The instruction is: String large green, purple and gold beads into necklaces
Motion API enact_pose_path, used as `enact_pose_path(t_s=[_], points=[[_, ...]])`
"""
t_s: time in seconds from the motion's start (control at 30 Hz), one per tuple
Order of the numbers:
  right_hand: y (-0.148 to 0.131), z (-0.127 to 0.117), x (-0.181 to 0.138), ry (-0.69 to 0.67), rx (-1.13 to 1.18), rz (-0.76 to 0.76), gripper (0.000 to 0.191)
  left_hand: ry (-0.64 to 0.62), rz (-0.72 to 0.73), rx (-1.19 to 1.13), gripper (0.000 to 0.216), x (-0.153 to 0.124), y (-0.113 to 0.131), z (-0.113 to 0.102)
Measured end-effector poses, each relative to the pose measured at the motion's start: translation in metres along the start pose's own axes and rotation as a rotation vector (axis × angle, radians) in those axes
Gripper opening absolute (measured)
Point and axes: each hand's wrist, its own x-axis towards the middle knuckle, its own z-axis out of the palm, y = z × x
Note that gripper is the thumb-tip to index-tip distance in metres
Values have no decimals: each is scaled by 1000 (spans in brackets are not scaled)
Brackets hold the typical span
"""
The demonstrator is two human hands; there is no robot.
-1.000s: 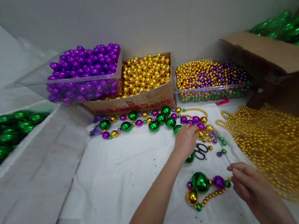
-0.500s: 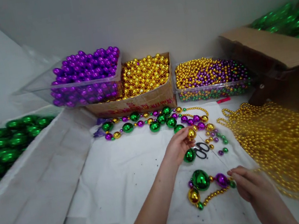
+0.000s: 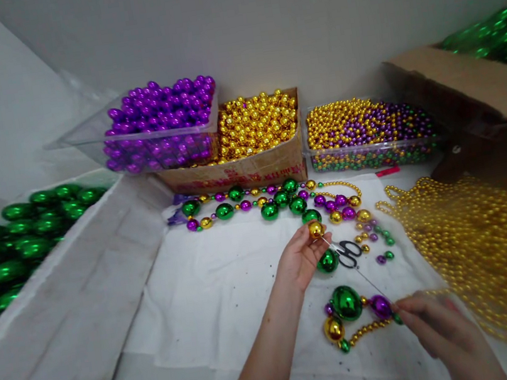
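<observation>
My left hand (image 3: 298, 258) pinches a shiny gold bead (image 3: 316, 229) between thumb and fingertips above the white cloth. A long thin needle or wire (image 3: 366, 278) slants from that bead down to my right hand (image 3: 438, 324), whose thumb and fingers are closed on its lower end. Beside the right fingertips lies a partial bead strand (image 3: 346, 303) with large green, purple and gold balls and small gold beads. Black-handled scissors (image 3: 349, 253) and a green ball (image 3: 327, 261) lie just beyond the needle. Whether the needle's tip is inside the bead's hole I cannot tell.
Along the back stand a clear tub of purple balls (image 3: 164, 136), a carton of gold balls (image 3: 236, 170) and a tub of small mixed beads (image 3: 371, 150). A box of green balls (image 3: 83, 298) is at left. Gold bead strings (image 3: 478, 258) heap at right.
The needle's upper end now meets the gold bead in my left hand; earlier it pointed past it. The whole view has shifted slightly.
</observation>
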Motion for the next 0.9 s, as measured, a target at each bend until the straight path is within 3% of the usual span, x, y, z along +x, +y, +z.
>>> enact_pose_path(t_s=[0.43,0.9], points=[[5,-1,-2,5,31,15,15,35,15,1,15,-5,-3,-5],[18,6,3,-45,38,95,23,-192,-14,45,31,-19,-15,-2]])
